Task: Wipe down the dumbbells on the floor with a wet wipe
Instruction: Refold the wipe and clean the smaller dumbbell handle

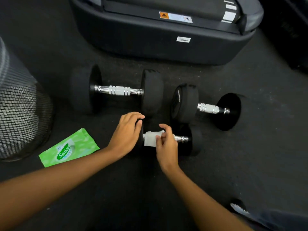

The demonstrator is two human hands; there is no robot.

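Note:
Three black dumbbells with chrome handles lie on the dark floor. The nearest small dumbbell [186,139] lies in front of me. My left hand [126,134] rests over its left weight, fingers fairly straight. A white wet wipe [150,138] is wrapped round its handle, and my right hand [165,144] pinches the wipe against the handle. Behind it lie a large dumbbell [119,90] at the left and another dumbbell [208,108] at the right.
A green wet-wipe pack [70,148] lies on the floor to the left. A mesh bin [18,112] stands at the far left. The black base of a gym machine [166,30] fills the back. My knee [273,219] shows at bottom right.

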